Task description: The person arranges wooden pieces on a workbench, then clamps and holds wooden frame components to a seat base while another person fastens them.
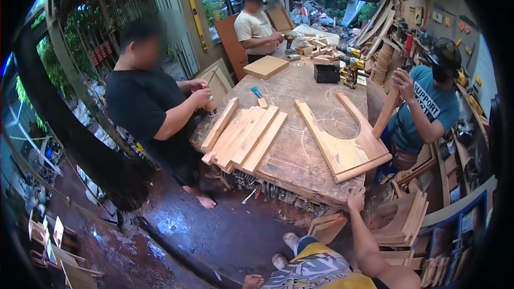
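Observation:
My right hand (356, 199) rests on the near right corner of the wooden worktable (289, 174), its fingers laid against the edge and no loose item in it. At the bottom edge of the view, low beside my body, my left hand (253, 281) is small and partly cut off; its finger position is unclear. Just beyond my right hand lies a wooden panel with a U-shaped cutout (345, 152), a rounded strip along its near end. Farther left on the tabletop, several planed boards (246, 136) lie side by side.
Across the left side a person in black (142, 96) handles a small item. Another person (259, 27) stands at the far end near drills (350, 69) and a black box (326, 73). At right, a person in teal (428, 101) holds a board (386, 112). Stacked panels (399, 217) stand beside me.

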Demonstrator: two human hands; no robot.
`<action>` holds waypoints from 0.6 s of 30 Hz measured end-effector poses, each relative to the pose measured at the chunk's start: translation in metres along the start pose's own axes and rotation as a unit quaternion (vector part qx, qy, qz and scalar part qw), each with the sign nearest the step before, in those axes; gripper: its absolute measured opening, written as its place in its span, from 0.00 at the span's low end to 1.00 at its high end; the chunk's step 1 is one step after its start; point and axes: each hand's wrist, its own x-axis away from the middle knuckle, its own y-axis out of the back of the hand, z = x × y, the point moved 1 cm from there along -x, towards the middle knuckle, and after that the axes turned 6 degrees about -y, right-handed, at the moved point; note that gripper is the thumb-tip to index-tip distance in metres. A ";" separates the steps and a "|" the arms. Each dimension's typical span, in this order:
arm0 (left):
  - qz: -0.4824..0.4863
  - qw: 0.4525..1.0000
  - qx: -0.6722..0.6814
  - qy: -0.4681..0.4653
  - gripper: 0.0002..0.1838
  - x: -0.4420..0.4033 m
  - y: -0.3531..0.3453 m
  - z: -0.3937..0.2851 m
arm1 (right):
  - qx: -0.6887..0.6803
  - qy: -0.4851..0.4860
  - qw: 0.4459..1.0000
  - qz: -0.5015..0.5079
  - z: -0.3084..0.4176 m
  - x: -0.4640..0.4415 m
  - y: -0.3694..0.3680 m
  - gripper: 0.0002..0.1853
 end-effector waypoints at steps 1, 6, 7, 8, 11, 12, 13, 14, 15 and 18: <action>-0.006 0.999 0.006 -0.039 0.12 -0.003 0.003 -0.011 | -0.024 -0.002 1.000 0.006 0.001 0.001 0.004 0.34; 0.007 0.989 0.103 0.109 0.08 -0.091 -0.009 -0.056 | -0.106 0.000 0.994 0.032 -0.036 -0.035 -0.012 0.39; -0.048 0.988 0.037 0.142 0.10 -0.129 -0.015 -0.060 | -0.100 -0.001 0.995 0.028 -0.045 -0.053 -0.025 0.39; -0.060 0.993 0.088 0.054 0.07 -0.161 -0.015 -0.060 | -0.150 -0.031 0.982 0.109 -0.055 -0.070 -0.040 0.39; -0.089 0.994 -0.052 -0.029 0.14 -0.239 -0.021 -0.175 | -0.207 -0.076 0.950 0.221 -0.049 -0.066 -0.031 0.38; -0.114 0.990 -0.049 -0.069 0.13 -0.263 -0.025 -0.205 | -0.226 -0.080 0.940 0.242 -0.027 -0.057 -0.012 0.38; -0.124 0.987 -0.052 -0.086 0.13 -0.284 -0.031 -0.243 | -0.182 -0.092 0.950 0.238 -0.013 -0.051 0.002 0.38; -0.135 0.984 -0.056 -0.106 0.12 -0.297 -0.037 -0.278 | -0.136 -0.080 0.967 0.198 -0.012 -0.048 0.002 0.40; -0.141 0.982 -0.061 -0.109 0.12 -0.305 -0.043 -0.302 | -0.095 -0.067 0.981 0.155 -0.014 -0.045 0.000 0.41; -0.158 0.944 -0.174 -0.232 0.09 -0.356 -0.063 -0.357 | -0.104 -0.105 0.980 0.131 -0.003 -0.043 0.003 0.49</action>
